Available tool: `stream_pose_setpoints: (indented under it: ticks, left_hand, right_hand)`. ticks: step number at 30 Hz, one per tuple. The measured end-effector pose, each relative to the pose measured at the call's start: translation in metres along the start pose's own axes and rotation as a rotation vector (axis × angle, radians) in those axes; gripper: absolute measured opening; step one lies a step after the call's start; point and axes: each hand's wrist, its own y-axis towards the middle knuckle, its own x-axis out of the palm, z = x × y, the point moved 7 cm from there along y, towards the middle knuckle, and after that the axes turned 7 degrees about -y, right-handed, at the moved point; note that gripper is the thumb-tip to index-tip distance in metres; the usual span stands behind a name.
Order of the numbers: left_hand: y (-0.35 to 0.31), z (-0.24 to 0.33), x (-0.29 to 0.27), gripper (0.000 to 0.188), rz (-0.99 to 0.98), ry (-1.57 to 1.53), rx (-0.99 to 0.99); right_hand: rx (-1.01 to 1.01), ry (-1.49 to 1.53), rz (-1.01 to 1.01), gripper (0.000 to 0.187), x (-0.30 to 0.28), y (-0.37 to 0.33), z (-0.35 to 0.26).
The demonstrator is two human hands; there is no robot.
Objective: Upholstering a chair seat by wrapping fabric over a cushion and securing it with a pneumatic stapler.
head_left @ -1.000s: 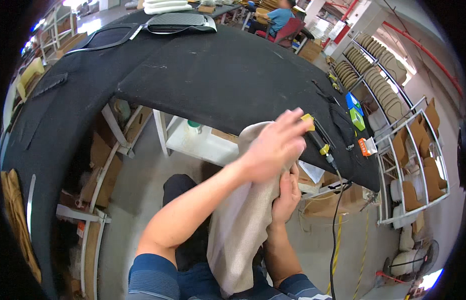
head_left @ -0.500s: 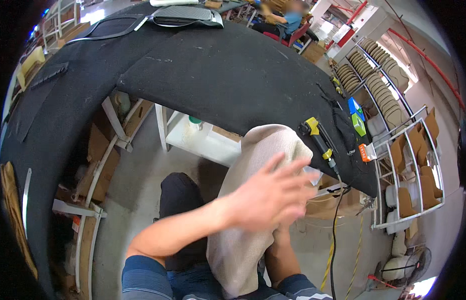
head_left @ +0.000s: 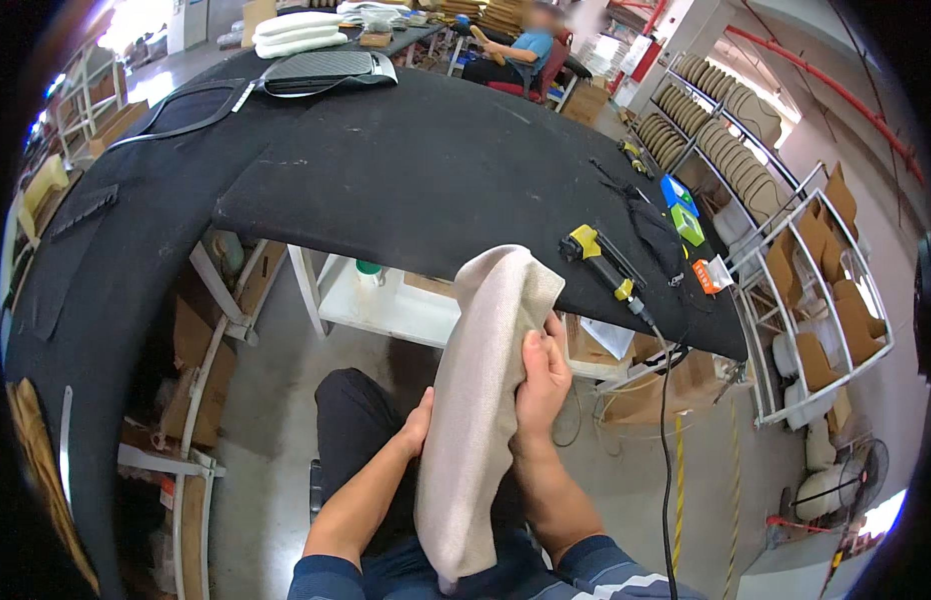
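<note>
While it stands nearly upright over the person's lap, the beige fabric cover (head_left: 481, 400) is held between both hands, its rounded top just below the near edge of the black worktable (head_left: 406, 170) and its lower end hanging down to the dark trousers. The right hand (head_left: 542, 380) grasps its right edge, fingers curled onto the cloth and thumb pressed along the front. The left hand (head_left: 420, 422) is on the left side of the cover, mostly hidden behind it; only the heel of the palm and part of the thumb show, so whether it grips or merely presses cannot be told.

Just beyond the cover's top, a yellow and black hand tool (head_left: 601, 262) lies on the table near the edge, its cable (head_left: 667, 420) dropping toward the floor. Further right on the table sit a blue and green box (head_left: 683, 208) and a small orange and white item (head_left: 709, 276). A wire rack (head_left: 786, 230) stacked with tan padded pieces stands to the right. At the table's far end lies a grey moulded panel (head_left: 326, 70), and beyond it a seated person in a blue shirt (head_left: 521, 45).
</note>
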Motion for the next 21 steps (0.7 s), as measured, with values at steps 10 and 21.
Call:
stream_pose_setpoints:
  ticks: [10,21]
  left_hand:
    - [0.031,0.021,0.013,0.063,0.064,-0.252,-0.107]
    - [0.055,0.073,-0.006,0.071,-0.18,0.293,0.17]
  right_hand:
    - [-0.032,-0.092,0.029,0.038,0.022,-0.007,0.004]
    - [-0.019,-0.011,0.028,0.035,0.012,-0.006,0.009]
